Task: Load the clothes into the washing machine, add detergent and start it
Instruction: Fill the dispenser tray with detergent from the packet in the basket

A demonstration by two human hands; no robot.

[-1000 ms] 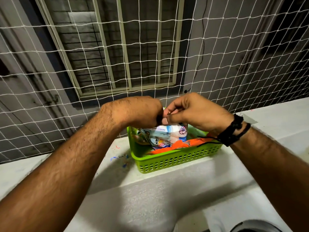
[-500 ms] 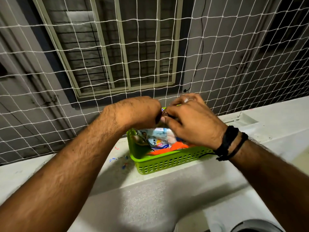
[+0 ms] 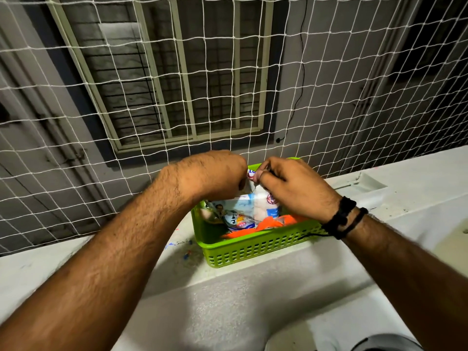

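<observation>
Detergent pouch pinched at its top over the green basket

The detergent pouch [image 3: 249,207] stands upright, long axis vertical, top edge up, in the green basket [image 3: 255,247] on the white counter [image 3: 228,300]. Left hand [image 3: 215,173] and right hand [image 3: 291,188] each grip that top edge, closed.

net [image 3: 329,97] blocks behind basket [image 3: 253,252] | ledge [image 3: 76,269] bare left | orange cloth [image 3: 255,228] fills basket right
</observation>
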